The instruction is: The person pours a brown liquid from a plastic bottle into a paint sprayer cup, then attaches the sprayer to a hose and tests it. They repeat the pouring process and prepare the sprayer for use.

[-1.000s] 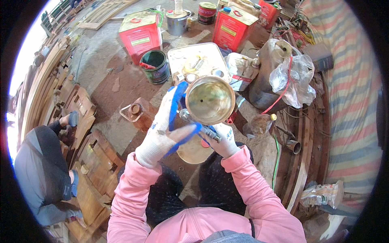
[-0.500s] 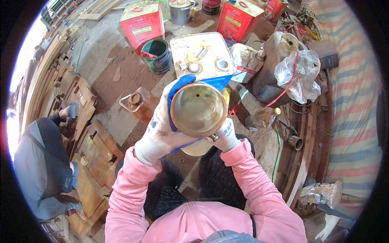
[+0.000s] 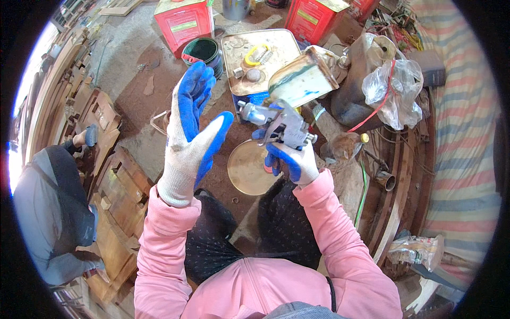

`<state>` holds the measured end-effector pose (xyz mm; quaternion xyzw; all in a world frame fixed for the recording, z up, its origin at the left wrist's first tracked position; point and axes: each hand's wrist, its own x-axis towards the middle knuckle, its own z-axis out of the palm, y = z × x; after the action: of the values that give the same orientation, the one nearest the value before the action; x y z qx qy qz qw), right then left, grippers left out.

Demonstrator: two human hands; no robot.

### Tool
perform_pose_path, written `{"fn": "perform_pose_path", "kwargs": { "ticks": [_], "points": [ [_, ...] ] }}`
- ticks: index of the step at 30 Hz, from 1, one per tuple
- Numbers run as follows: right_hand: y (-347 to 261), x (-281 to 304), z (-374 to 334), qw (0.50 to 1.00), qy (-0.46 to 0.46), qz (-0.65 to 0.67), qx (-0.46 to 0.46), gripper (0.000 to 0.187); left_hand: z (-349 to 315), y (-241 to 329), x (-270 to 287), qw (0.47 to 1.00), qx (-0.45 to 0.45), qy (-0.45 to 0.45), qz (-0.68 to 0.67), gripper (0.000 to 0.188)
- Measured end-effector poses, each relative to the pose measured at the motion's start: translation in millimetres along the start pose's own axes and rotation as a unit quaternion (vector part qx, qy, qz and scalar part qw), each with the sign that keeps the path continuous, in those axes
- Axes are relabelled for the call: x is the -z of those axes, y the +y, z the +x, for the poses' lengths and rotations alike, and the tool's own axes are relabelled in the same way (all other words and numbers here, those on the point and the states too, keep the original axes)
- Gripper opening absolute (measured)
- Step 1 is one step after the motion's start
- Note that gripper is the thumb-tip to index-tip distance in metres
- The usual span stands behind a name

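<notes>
- Two gloved hands are raised over the lap: the left hand (image 3: 191,125) is spread and unclenched, with nothing in it, while the right hand (image 3: 297,162) grasps a metal spray gun (image 3: 287,127).
- Rigid and smooth, the spray gun probably feels weighty for its bulk; the stained cup (image 3: 305,80), which appears joined to it and leans up to the right, likely makes it top-heavy.
- The place to hold it is the grip under the body, where the right hand's fingers curl (the grip itself is mostly hidden). Wet metal could slip, though the gloves' blue coating should help; the cup looks stiff, but a knock might dent it.
- The spray gun sits just beyond the right hand, its nozzle end (image 3: 251,112) turned left, near the left thumb and seemingly apart from it.
- Beyond the nozzle end stands a square can (image 3: 279,45).
</notes>
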<state>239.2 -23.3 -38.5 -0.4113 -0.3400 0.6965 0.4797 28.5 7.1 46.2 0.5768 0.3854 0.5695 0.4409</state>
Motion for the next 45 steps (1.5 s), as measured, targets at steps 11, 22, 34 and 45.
{"fn": "perform_pose_path", "kwargs": {
  "ticks": [11, 22, 34, 45],
  "points": [
    [-3, 7, -5, 0.993, -0.050, 0.104, 0.012, 0.037, -16, -8, 0, 0.946, 0.191, -0.151, 0.215, 0.026],
    [-4, 3, -7, 0.989, -0.005, 0.140, 0.053, 0.015, -21, -9, -2, 0.920, 0.098, -0.240, 0.294, 0.023],
    [-9, 13, 15, 0.977, 0.181, -0.061, 0.098, 0.026, -57, 4, -11, 0.800, -0.035, -0.314, 0.510, 0.032],
    [-36, 40, 100, 0.954, 0.187, -0.146, 0.183, 0.021, -123, 38, 4, 0.801, 0.018, -0.426, 0.420, 0.051]
  ]
}}
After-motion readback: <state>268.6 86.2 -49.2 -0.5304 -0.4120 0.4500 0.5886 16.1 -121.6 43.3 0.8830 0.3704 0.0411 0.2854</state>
